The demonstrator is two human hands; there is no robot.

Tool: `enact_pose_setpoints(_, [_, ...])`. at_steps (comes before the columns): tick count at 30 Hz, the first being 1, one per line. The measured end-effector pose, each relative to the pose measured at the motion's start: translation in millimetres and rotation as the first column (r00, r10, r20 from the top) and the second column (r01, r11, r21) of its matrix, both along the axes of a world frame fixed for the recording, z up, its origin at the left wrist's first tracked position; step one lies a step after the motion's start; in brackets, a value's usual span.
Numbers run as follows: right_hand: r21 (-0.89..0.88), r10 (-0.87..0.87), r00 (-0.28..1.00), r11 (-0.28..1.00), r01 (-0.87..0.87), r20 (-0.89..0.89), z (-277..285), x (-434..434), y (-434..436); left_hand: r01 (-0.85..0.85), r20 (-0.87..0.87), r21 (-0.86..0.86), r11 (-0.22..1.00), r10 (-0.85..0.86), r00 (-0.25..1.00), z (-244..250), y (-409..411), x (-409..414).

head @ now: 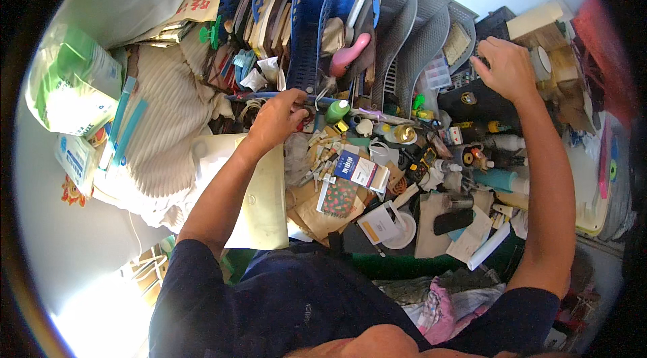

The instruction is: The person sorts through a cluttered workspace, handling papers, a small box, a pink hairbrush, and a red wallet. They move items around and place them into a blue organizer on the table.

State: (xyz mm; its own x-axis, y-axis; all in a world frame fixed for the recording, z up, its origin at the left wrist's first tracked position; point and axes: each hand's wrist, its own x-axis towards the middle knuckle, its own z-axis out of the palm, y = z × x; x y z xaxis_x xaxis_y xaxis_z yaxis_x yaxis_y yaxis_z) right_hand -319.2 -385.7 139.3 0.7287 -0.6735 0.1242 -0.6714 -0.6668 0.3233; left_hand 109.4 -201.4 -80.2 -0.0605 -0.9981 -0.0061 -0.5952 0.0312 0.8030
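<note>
My left hand [277,116] is at the front edge of a blue plastic file rack [307,29], its fingers bent over small items there. What lies under those fingers is hidden. A green bottle [337,111] with a pale cap leans just to its right. Farther right, my right hand [505,66] hangs with curled fingers beside the grey mesh file rack [409,29]. A dark box [493,24] and a clear compartment pill box [435,75] are close to it. Whether either hand grips something cannot be seen.
Books [273,19] and a pink rounded object [350,55] stand in the blue rack. Small boxes, including a blue and white box [361,171], cover the table. A ribbed cloth [162,115] and green plastic pack [76,80] lie left. Cardboard boxes [561,55] are stacked right.
</note>
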Motion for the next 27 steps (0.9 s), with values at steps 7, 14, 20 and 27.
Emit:
enact_pose_setpoints(7, [0.006, -0.012, 1.0, 1.0, 0.012, 0.005, -2.9, -4.8, -3.7, 0.015, -0.091, -0.021, 1.0, -0.017, 0.996, 15.5, -18.6, -17.4])
enact_pose_setpoints(14, [0.033, -0.067, 0.998, 0.997, 0.067, 0.011, -3.2, -11.1, -3.2, 0.039, -0.117, -0.201, 0.979, -0.063, 0.991, 14.3, -77.2, -39.5])
enact_pose_setpoints(20, [0.001, -0.008, 0.999, 1.0, 0.008, 0.033, -4.7, -1.4, -4.2, -0.028, -0.003, -0.35, 0.936, 0.029, 1.0, -3.9, -123.6, -67.5])
enact_pose_setpoints(27, [-0.009, -0.055, 0.998, 0.998, 0.055, -0.013, -1.7, -6.7, -2.3, 0.071, 0.091, -0.314, 0.947, -0.044, 0.995, 3.2, -142.2, -79.9])
